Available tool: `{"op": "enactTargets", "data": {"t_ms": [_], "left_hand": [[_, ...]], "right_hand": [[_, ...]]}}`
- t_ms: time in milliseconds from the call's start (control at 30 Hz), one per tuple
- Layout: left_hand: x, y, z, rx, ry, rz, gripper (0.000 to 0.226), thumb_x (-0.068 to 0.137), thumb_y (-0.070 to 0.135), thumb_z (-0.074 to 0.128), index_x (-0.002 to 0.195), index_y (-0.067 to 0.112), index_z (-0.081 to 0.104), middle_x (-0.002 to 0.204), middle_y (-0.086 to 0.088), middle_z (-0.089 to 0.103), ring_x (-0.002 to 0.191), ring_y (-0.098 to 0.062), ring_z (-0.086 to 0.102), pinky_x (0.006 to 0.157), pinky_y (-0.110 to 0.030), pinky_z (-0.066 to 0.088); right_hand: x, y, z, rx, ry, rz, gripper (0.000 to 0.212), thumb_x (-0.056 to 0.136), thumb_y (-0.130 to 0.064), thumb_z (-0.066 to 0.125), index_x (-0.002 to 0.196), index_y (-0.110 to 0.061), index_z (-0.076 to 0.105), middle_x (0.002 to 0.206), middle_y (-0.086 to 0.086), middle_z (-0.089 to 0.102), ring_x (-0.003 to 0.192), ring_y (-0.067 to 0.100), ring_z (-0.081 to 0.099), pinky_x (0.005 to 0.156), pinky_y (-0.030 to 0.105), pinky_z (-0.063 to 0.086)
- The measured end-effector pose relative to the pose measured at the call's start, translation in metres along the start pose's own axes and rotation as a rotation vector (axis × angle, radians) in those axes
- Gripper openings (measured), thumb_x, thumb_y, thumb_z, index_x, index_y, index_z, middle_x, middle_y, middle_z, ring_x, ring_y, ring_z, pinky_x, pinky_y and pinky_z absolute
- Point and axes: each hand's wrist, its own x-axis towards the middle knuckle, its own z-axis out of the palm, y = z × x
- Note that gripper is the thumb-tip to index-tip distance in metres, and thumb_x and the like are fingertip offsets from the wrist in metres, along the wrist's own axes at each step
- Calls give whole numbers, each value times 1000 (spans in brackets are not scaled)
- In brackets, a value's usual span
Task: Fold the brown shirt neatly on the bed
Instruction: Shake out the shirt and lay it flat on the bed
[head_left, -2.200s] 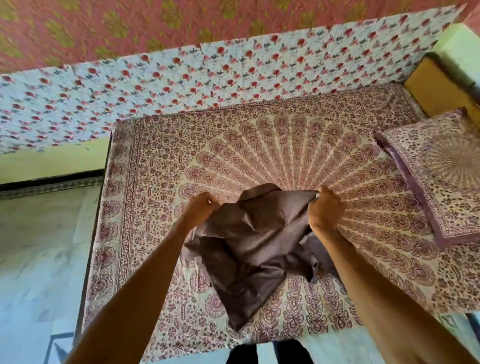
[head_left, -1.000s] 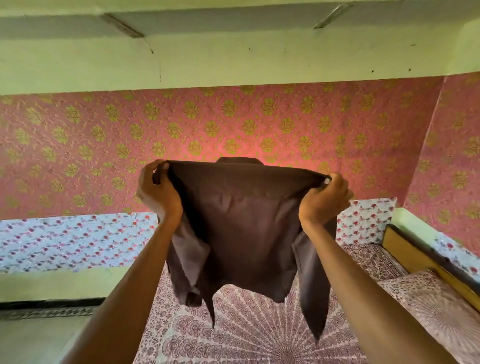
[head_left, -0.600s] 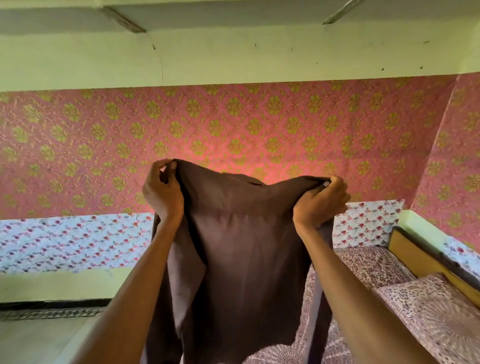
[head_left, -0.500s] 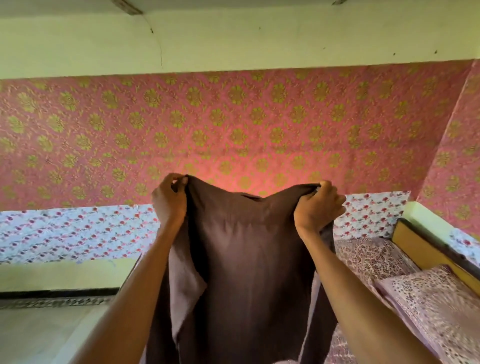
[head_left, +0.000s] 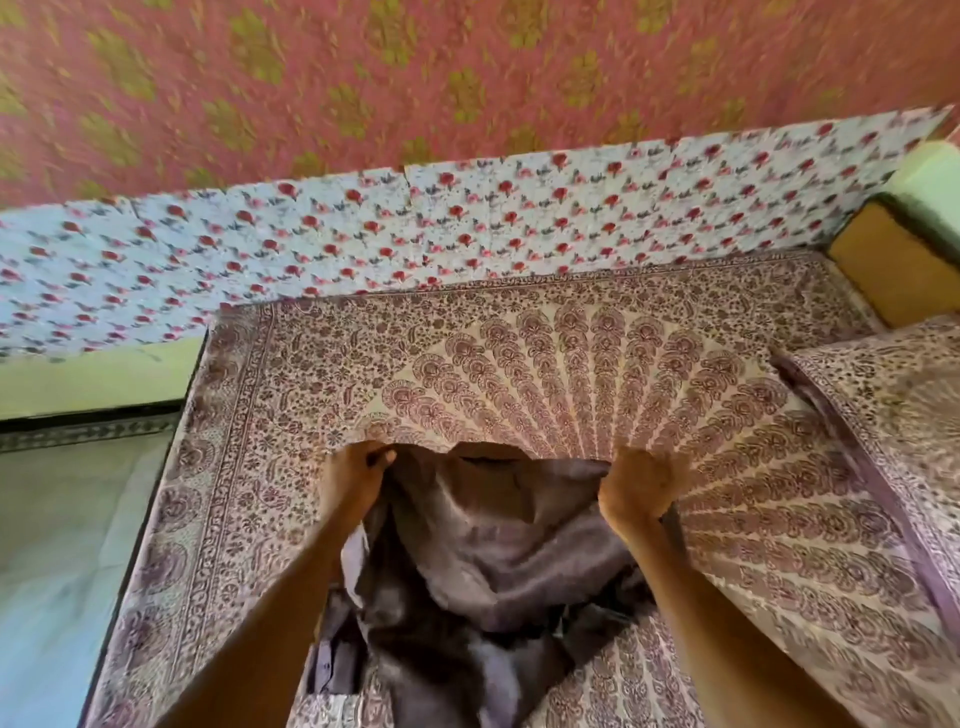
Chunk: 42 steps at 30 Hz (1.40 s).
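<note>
Across the bed (head_left: 519, 364), with its mandala-print sheet, the brown shirt (head_left: 493, 561) hangs between both hands and droops toward the near edge, its lower part bunched on the sheet. Its cloth is dull brown, creased and slack, sagging in the middle below an open collar. Left hand (head_left: 356, 480) is closed on the top left corner; right hand (head_left: 639, 486) is clenched on the top right.

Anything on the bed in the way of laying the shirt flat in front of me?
Nothing visible. Both hands, left hand and right hand, grip the brown shirt over bare bedsheet. The only other item, a pillow, lies off to the right, apart from the shirt.
</note>
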Motion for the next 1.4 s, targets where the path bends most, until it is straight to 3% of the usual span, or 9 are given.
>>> {"op": "enactTargets", "data": {"t_ms": [100, 233, 300, 433, 633, 833, 1100, 1233, 1400], "left_hand": [[43, -43, 82, 153, -302, 52, 22, 86, 36, 68, 100, 20, 74, 88, -10, 72, 80, -25, 66, 65, -29, 49], [113, -103, 181, 431, -581, 161, 32, 82, 47, 66, 108, 28, 71, 109, 0, 71, 97, -18, 65, 83, -34, 53], [140, -99, 201, 345, -416, 135, 26, 85, 43, 65, 105, 28, 72, 107, -1, 70, 93, -22, 66, 79, -35, 54], [188, -58, 198, -33, 388, 209, 18, 93, 13, 57, 103, 14, 73, 93, -12, 68, 73, -28, 61, 59, -23, 40], [268, -45, 220, -141, 682, 239, 22, 91, 15, 56, 103, 21, 73, 89, -2, 64, 73, -5, 47, 59, -22, 31], [324, -71, 276, 107, 74, 43, 20, 93, 29, 56, 112, 21, 56, 108, -12, 64, 90, -34, 63, 70, -40, 53], [389, -74, 257, 25, 74, 35, 18, 86, 18, 68, 104, 14, 69, 107, -15, 67, 100, -35, 62, 74, -35, 45], [410, -88, 244, 174, -119, 54, 17, 83, 15, 67, 100, 16, 68, 109, -14, 63, 106, -36, 59, 86, -41, 46], [402, -23, 245, 222, -131, 151, 35, 97, 46, 47, 111, 20, 67, 128, -12, 56, 123, -31, 47, 106, -46, 26]], "right_hand": [[30, 1, 76, 10, 67, 31, 17, 90, -7, 57, 103, -12, 67, 98, 10, 70, 101, 31, 61, 96, 46, 44], [79, 4, 168, -130, -2, -178, 10, 85, -3, 66, 84, -12, 71, 83, 7, 70, 91, 28, 61, 87, 42, 48], [111, 7, 193, -90, 120, -230, 15, 75, 1, 68, 85, -10, 71, 83, 11, 69, 88, 33, 62, 81, 43, 47], [183, 2, 221, 284, 433, -95, 38, 67, -1, 68, 104, -9, 64, 102, 15, 65, 97, 39, 55, 84, 47, 39], [269, -38, 260, 430, 577, 21, 37, 78, 2, 51, 111, -15, 55, 106, 12, 61, 102, 37, 52, 89, 50, 39], [310, -47, 303, 26, 142, 33, 30, 88, -15, 59, 116, -7, 54, 116, 23, 59, 115, 43, 46, 97, 52, 28], [347, -50, 316, 71, 378, 59, 24, 91, -14, 58, 114, -7, 55, 104, 21, 67, 107, 39, 53, 89, 46, 27], [349, -51, 308, 39, 325, 50, 44, 75, -2, 65, 116, -11, 53, 108, 19, 66, 111, 38, 49, 90, 45, 27], [351, -97, 290, 195, 371, -91, 41, 75, -5, 60, 113, -20, 59, 114, 8, 64, 116, 34, 50, 94, 44, 27]]}}
